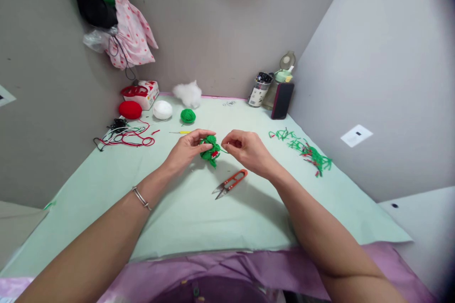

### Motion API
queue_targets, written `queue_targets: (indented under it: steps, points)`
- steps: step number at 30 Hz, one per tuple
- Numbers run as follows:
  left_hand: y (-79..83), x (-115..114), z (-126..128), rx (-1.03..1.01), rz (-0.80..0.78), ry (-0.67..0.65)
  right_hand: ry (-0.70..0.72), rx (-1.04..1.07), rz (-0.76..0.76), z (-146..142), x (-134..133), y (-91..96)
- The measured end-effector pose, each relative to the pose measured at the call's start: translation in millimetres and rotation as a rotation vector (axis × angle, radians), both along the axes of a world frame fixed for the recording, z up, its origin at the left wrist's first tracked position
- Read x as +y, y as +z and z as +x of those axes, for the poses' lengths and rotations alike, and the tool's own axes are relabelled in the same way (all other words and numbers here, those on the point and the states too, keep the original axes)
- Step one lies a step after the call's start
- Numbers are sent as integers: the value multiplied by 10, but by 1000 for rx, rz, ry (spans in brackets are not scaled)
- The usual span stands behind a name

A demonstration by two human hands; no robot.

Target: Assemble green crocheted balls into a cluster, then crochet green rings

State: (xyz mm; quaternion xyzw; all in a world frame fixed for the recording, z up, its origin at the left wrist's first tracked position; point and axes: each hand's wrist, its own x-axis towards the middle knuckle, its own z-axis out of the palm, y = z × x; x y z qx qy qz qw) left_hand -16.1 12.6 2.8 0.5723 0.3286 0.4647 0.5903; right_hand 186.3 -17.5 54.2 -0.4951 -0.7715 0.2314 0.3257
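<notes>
Head view: left hand [185,149] holds a green crochet piece [207,155] — right hand [248,149] pinches a strand [224,151], grip narrow.

Left hand [185,150] holding green crochet piece [211,140].

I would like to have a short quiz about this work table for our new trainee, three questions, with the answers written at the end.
1. Which hand holds the green knitted piece?
2. True or false: the scissors are in the right hand.
3. Which ball on the table is farthest to the right in the picture? A) red B) white C) green

Key:
1. The left hand.
2. False; the scissors lie on the table, and the right hand pinches a green thread.
3. C, the green ball.
</notes>
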Motion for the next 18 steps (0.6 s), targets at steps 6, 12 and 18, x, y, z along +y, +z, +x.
queue_targets:
  steps: [6, 12, 18]
  points:
    - [-7, -15, 26, -50, -36, 11, 48, 207, -177, -4, 97, -66]
    - [25, -37, 37, -100, -45, 31, 160, 521, -322, -46, 191, -189]
    - [78, -63, 42, -61, 9, 86, 155, 591, -322, -89, 172, -211]
